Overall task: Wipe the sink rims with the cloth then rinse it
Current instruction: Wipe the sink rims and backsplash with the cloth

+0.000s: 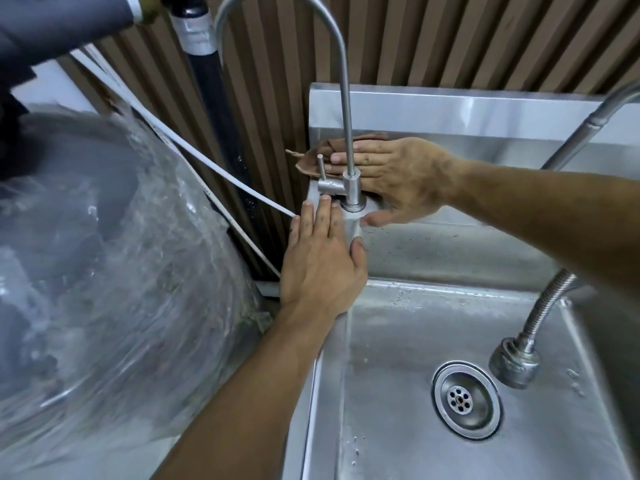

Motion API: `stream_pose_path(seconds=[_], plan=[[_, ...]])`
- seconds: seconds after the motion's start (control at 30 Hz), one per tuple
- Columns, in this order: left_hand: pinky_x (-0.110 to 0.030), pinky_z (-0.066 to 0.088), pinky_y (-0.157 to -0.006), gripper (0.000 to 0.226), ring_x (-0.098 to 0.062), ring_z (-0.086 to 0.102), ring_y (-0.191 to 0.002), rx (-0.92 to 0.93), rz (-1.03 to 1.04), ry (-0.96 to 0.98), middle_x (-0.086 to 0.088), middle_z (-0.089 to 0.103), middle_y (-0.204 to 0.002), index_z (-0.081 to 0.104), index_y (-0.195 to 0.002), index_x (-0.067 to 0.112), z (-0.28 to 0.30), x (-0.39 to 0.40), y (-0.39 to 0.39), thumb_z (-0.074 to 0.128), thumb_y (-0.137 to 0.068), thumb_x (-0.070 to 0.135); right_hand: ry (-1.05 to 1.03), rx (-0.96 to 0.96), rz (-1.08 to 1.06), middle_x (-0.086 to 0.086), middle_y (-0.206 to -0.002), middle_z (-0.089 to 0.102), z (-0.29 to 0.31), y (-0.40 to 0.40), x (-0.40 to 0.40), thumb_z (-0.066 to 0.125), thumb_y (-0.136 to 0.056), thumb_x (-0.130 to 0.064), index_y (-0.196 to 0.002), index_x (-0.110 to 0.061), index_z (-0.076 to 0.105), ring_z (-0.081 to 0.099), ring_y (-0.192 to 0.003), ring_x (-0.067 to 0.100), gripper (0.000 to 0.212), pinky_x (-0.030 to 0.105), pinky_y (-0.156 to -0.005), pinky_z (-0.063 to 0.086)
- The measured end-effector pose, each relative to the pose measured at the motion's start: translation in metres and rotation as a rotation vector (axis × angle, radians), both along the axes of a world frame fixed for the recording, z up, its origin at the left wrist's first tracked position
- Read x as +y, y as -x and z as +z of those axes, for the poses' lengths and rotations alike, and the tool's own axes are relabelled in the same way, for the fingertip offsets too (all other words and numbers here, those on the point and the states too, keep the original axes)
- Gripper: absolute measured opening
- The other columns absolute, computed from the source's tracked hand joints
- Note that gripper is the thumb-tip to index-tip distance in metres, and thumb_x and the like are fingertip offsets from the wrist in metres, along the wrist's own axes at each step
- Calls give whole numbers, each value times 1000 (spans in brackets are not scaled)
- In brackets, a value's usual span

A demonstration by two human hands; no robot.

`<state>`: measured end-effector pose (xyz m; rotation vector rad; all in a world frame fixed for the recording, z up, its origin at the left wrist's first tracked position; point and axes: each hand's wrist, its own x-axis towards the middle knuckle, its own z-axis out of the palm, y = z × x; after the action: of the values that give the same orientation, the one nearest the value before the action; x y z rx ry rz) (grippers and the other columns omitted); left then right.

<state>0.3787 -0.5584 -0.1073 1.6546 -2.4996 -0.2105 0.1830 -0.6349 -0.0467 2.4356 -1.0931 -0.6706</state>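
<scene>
Left hand (320, 258) lies flat, fingers straight, on the sink (450, 320) rim's back left corner; right hand (398, 178) presses the brown cloth (317, 157) (crumpled) there behind the tap (348, 140).

Behind the basin you face a wall of vertical brown slats (450, 39), a black pipe (211, 84) taped grey running down it, a white cord (194, 150) crossing diagonally, clear plastic wrapping (114, 258) bulging at your left.
</scene>
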Motion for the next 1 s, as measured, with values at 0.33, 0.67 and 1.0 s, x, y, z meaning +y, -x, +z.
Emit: stream_pose_path(seconds=[0.33, 0.67, 1.0], plan=[[-44, 9, -129, 74, -32, 12, -157, -35, 1, 0, -9, 18, -171, 25, -161, 7, 6, 5, 1, 25, -98, 45, -80, -724, -624, -4, -174, -5, -52, -1, 98, 50, -97, -56, -166, -21, 2, -10, -160, 19, 91, 42, -130, -8], [-46, 11, -128, 68, -32, 14, -156, -84, -32, 35, -11, 20, -170, 28, -160, 6, 3, 4, 1, 27, -104, 46, 161, -751, -551, 3, -171, 23, -58, 14, 93, 20, -107, -44, -162, -18, 30, 13, -160, 31, 61, 46, -129, 5], [-46, 9, -129, 70, -32, 13, -157, -124, -79, 42, -6, 21, -170, 23, -162, 11, 2, 5, -2, 12, -99, 40, 63, -860, -704, -7, -172, 18, -53, 19, 92, 27, -111, -34, -165, -25, 20, 11, -160, 25, 55, 48, -129, 15]])
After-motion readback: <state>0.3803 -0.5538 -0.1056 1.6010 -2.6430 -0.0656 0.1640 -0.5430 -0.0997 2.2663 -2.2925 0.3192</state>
